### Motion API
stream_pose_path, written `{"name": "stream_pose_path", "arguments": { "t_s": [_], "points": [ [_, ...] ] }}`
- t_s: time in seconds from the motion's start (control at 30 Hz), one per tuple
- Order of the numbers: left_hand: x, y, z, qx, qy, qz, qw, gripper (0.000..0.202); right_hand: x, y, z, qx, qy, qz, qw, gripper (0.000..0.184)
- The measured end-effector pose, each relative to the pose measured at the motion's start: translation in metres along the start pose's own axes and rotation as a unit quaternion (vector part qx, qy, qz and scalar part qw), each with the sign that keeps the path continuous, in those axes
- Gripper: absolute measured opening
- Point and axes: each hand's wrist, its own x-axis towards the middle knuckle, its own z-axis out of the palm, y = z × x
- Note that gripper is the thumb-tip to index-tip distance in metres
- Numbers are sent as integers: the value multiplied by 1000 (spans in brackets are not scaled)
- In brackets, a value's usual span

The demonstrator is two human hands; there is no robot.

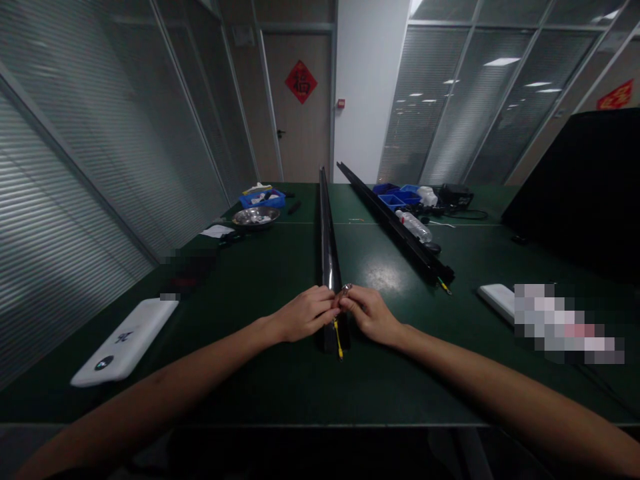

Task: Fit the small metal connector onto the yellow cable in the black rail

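A long black channel-shaped bar (327,233) lies lengthwise on the green table, its near end under my hands. My left hand (307,313) is closed over this end, thumb and fingers pinched together; what they hold is hidden. My right hand (371,315) meets it from the other side, closed around a small shiny metal piece (346,289) that shows above the fingers. Just below the fingertips, a short yellow wire with a terminal (339,341) hangs out at the bar's near end.
A second black bar (395,223) lies slanted to the right, with a yellow-green wire (443,287) at its end. Beside it are a plastic bottle (414,227) and blue bins (400,199). A metal bowl (256,217) stands far left; a white case (127,340) lies nearer.
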Motion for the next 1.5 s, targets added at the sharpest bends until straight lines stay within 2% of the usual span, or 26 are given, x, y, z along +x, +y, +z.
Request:
{"name": "stream_pose_path", "arguments": {
  "t_s": [0.23,0.37,0.57,0.67,0.8,0.87,1.0,1.33,1.5],
  "points": [
    [0,2,0,-8,17,-6,1000,33,-2,-1,-1,-11,31,6,999,28],
    [0,2,1,-32,101,-4,994,29,0,-5,-2,-7,51,28,998,32],
    [0,1,3,-44,230,-33,972,17,0,-5,-3,6,69,56,996,35],
    [0,1,4,-40,261,-36,964,12,-1,-3,-3,5,59,55,997,35],
    [0,5,5,-36,299,-15,953,19,-1,-3,-2,-7,45,44,998,31],
    [-1,7,5,-30,293,11,956,24,0,-3,-1,-4,41,37,998,29],
    [-1,8,4,-27,228,42,972,33,0,-2,-1,-4,35,21,999,27],
    [-1,10,3,13,155,8,988,38,1,0,1,-5,18,12,1000,25],
    [-2,3,2,56,150,0,987,44,2,-3,0,-9,12,15,1000,24]
  ]
}}
